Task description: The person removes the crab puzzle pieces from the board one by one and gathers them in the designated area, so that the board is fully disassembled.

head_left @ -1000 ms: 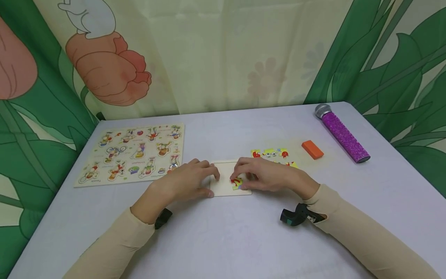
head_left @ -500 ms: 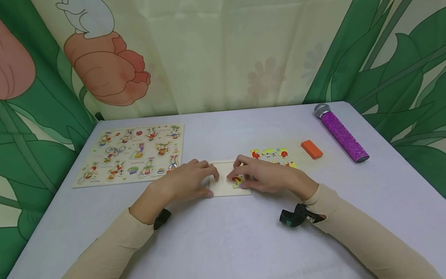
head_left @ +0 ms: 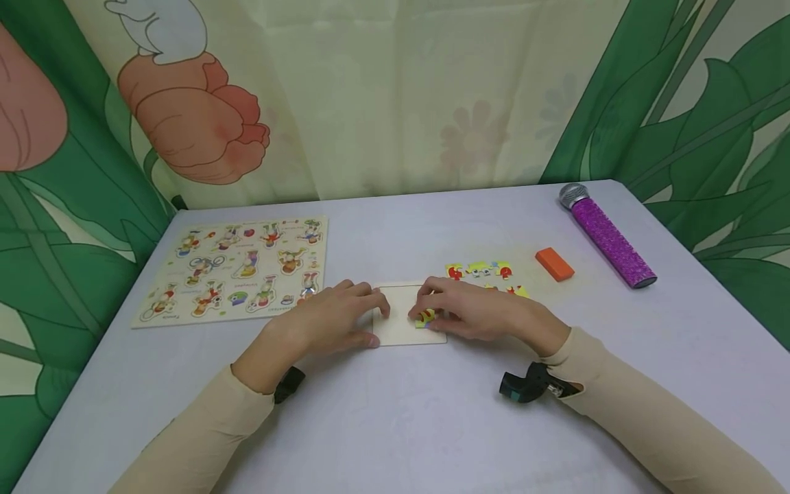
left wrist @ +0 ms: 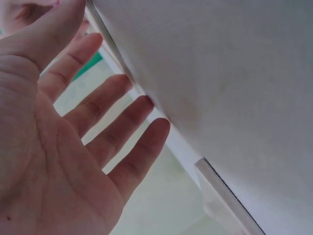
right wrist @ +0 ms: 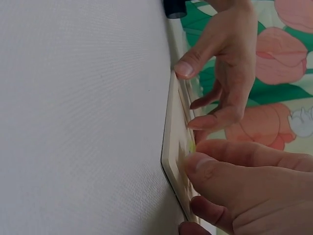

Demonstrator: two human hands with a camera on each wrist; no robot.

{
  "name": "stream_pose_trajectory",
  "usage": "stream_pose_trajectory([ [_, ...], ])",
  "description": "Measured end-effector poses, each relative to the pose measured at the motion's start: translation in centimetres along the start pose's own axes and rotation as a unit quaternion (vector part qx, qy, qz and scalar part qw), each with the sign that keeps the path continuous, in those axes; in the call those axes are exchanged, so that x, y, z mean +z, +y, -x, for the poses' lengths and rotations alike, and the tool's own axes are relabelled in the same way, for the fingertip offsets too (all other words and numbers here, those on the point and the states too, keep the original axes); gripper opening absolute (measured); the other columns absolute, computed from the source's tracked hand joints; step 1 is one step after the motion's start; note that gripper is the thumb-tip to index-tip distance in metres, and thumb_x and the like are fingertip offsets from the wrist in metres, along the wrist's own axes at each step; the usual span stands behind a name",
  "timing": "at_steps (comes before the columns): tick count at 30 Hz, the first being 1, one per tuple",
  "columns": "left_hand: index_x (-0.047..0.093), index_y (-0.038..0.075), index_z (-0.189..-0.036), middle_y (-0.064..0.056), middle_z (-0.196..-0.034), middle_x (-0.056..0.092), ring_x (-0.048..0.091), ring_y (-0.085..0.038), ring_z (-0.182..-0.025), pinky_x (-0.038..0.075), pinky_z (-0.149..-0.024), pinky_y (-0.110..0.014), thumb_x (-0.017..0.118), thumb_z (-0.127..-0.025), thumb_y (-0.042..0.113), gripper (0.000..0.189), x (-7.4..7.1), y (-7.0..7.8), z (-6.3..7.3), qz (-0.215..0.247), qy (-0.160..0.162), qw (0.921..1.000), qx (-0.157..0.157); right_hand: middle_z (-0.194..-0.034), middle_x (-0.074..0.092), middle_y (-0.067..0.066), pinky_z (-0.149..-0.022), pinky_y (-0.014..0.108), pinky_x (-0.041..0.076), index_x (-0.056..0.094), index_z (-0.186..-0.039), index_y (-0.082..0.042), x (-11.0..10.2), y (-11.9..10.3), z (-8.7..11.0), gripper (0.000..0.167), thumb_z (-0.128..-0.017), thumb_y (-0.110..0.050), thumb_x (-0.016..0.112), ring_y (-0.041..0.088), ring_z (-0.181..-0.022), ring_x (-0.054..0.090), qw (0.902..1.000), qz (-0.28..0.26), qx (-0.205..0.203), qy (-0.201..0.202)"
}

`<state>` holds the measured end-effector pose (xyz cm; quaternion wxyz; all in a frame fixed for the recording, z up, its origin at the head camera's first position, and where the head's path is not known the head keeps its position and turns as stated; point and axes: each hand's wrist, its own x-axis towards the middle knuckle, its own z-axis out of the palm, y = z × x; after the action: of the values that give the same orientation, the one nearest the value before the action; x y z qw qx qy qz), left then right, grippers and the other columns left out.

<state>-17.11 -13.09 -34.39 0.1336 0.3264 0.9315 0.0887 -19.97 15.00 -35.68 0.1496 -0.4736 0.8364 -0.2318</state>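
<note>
A shallow cream wooden puzzle board [head_left: 393, 331] lies flat in the middle of the table. Over its right part, my right hand [head_left: 465, 307] pinches a small yellow, red and green puzzle piece [head_left: 424, 318] between thumb and fingers. In the right wrist view only a sliver of yellow-green shows by those fingertips. At the board's left side is my left hand [head_left: 336, 317], its thumb on the near left corner and its other fingers loosely bent and spread. The left wrist view shows the left palm [left wrist: 58, 166] holding nothing.
More yellow and red puzzle pieces [head_left: 479, 270] lie behind the right hand, partly hidden by it. An orange block [head_left: 554, 264] and a purple glitter microphone [head_left: 607, 237] are at the right. A large cartoon-animal puzzle board [head_left: 231, 274] occupies the back left.
The puzzle piece has turned and shifted slightly within my right fingers over the board. My left hand keeps its place at the board's left side.
</note>
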Motion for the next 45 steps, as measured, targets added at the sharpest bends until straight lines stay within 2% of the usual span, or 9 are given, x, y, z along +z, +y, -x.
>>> stream_pose_trajectory([
  [6, 0.060, 0.031, -0.125, 0.006, -0.124, 0.059, 0.055, -0.022, -0.110, 0.050, -0.093, -0.042, 0.078, -0.091, 0.042, 0.040, 0.0, -0.1, 0.0, 0.004, -0.003, 1.0000, 0.002, -0.131, 0.058, -0.005, -0.101, 0.036, 0.051, 0.067, -0.133, -0.021, -0.2, 0.5, 0.3, 0.031, -0.103, -0.015, 0.063, 0.012, -0.116, 0.059, 0.9996, -0.021, -0.009, 0.016],
  [9, 0.060, 0.030, -0.125, 0.006, -0.123, 0.059, 0.055, -0.021, -0.109, 0.050, -0.091, -0.041, 0.078, -0.091, 0.042, 0.040, 0.0, -0.1, 0.0, 0.007, -0.004, 0.9999, 0.008, -0.133, 0.059, -0.005, -0.103, 0.037, 0.050, 0.066, -0.134, -0.019, -0.2, 0.7, 0.6, 0.032, -0.103, -0.014, 0.062, 0.013, -0.122, 0.057, 0.9989, -0.033, -0.023, 0.025],
  [16, 0.060, 0.031, -0.125, 0.005, -0.124, 0.059, 0.055, -0.021, -0.109, 0.050, -0.091, -0.041, 0.077, -0.092, 0.042, 0.039, 0.0, -0.1, -0.1, 0.002, -0.005, 1.0000, 0.004, -0.134, 0.061, 0.001, -0.099, 0.032, 0.053, 0.062, -0.137, -0.013, -0.7, 0.7, 1.5, 0.037, -0.102, -0.003, 0.060, 0.010, -0.112, 0.064, 0.9934, -0.096, -0.043, 0.046],
  [24, 0.060, 0.030, -0.125, 0.006, -0.124, 0.058, 0.054, -0.019, -0.108, 0.050, -0.091, -0.040, 0.077, -0.092, 0.042, 0.039, -0.1, -0.1, -0.1, 0.001, -0.009, 1.0000, 0.001, -0.132, 0.065, 0.006, -0.098, 0.034, 0.054, 0.060, -0.137, -0.015, -1.8, 0.4, 2.6, 0.040, -0.100, 0.002, 0.060, 0.014, -0.113, 0.064, 0.9900, -0.119, -0.046, 0.061],
  [33, 0.060, 0.031, -0.125, 0.006, -0.126, 0.058, 0.054, -0.020, -0.111, 0.049, -0.093, -0.042, 0.078, -0.091, 0.042, 0.039, -0.3, -0.2, 0.3, 0.003, -0.005, 1.0000, -0.002, -0.126, 0.067, 0.002, -0.088, 0.029, 0.057, 0.063, -0.135, -0.021, -2.5, 0.7, 4.3, 0.043, -0.097, 0.000, 0.066, 0.013, -0.104, 0.067, 0.9904, -0.099, -0.029, 0.092],
  [40, 0.060, 0.030, -0.126, 0.006, -0.127, 0.058, 0.053, -0.019, -0.111, 0.049, -0.093, -0.040, 0.077, -0.092, 0.042, 0.040, 0.0, -0.1, -0.1, 0.010, -0.005, 0.9999, 0.007, -0.123, 0.070, 0.002, -0.085, 0.027, 0.056, 0.065, -0.133, -0.015, -2.3, 1.9, 7.1, 0.042, -0.094, -0.002, 0.072, 0.010, -0.105, 0.066, 0.9902, -0.071, -0.008, 0.120],
  [45, 0.060, 0.031, -0.126, 0.006, -0.128, 0.057, 0.053, -0.019, -0.114, 0.049, -0.095, -0.041, 0.077, -0.092, 0.043, 0.040, -0.1, 0.0, 0.0, 0.010, -0.013, 0.9998, -0.008, -0.122, 0.069, -0.001, -0.084, 0.025, 0.056, 0.066, -0.131, -0.013, -2.5, 2.6, 8.3, 0.041, -0.092, -0.002, 0.075, 0.011, -0.100, 0.067, 0.9879, -0.062, -0.011, 0.142],
])
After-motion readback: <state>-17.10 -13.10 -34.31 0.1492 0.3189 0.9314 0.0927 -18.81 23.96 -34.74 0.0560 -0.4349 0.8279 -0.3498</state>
